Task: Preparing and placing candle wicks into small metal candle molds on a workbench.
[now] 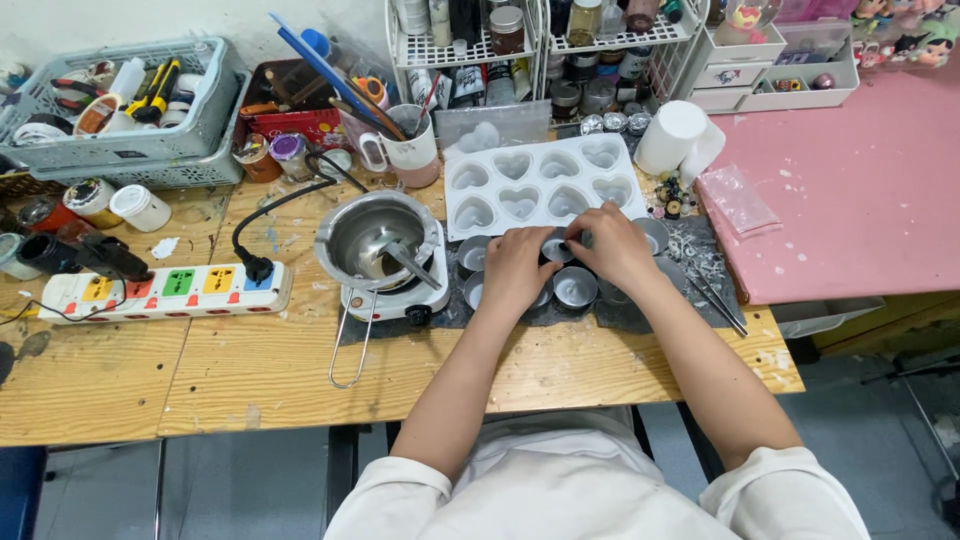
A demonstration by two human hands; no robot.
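Left hand [515, 268]: laid over the row of small round metal cups [575, 287] on the dark mat [640, 315]; its fingers are curled down, but whether a cup is actually pinched cannot be told.
Right hand [610, 245]: fingers bent and brought together at the centre cup [556, 249], which is nipped or steadied at its rim between the two hands; the grip itself is partly hidden.
Centre cup: found directly under the fingertips, among its neighbours, some touching.
Handling, as judged: the cups are thought to be light, thin-walled and easily dented or tipped; the smooth metal may be slippery. Hold is best taken at the rim, from opposite sides.
Beyond the fingers: a white heart-cavity mould [540, 183] is set flat, just past the cups.
To the left of the fingers: a steel melting pot [375, 238] is seated on a small white hot plate [395, 298], with a power strip [165, 290] further out.
To the right of the fingers: tweezers [718, 300] are laid on the mat's edge.
Surface [250, 370]: wooden, stained.
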